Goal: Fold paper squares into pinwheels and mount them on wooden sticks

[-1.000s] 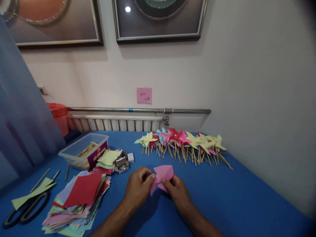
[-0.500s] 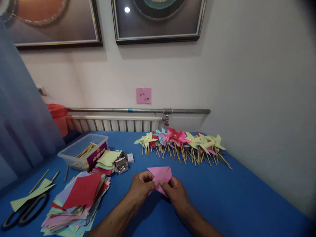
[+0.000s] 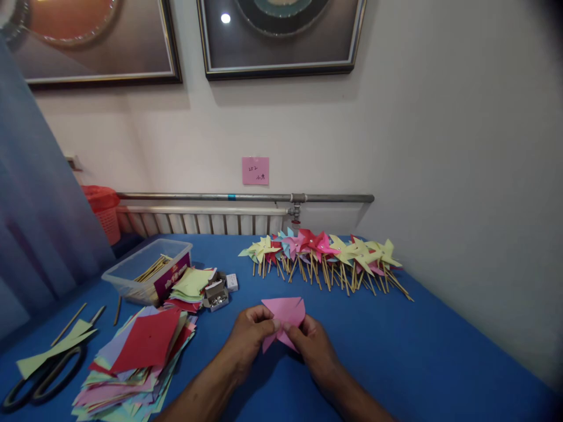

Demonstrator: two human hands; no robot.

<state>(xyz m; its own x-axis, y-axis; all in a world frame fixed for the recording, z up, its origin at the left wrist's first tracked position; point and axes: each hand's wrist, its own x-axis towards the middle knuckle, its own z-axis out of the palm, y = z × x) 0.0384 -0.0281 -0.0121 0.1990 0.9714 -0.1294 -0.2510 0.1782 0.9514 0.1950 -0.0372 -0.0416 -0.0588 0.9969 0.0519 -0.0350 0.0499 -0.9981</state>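
Both my hands pinch a folded pink paper (image 3: 285,312) just above the blue table (image 3: 422,346). My left hand (image 3: 250,337) grips its left side with fingers curled. My right hand (image 3: 310,346) grips its lower right side, thumb on top. The paper's folded corners meet near my fingertips; what lies under my fingers is hidden.
A row of finished paper pinwheels on sticks (image 3: 325,255) lies along the far edge. To the left are a stack of coloured paper squares (image 3: 141,351), a small open box of pins (image 3: 217,295), a clear tub of wooden sticks (image 3: 147,269), black scissors (image 3: 41,375) and loose sticks.
The pink paper has been turned and folded further between my fingers, and both hands have drawn slightly toward me. Everything else on the table is as before.
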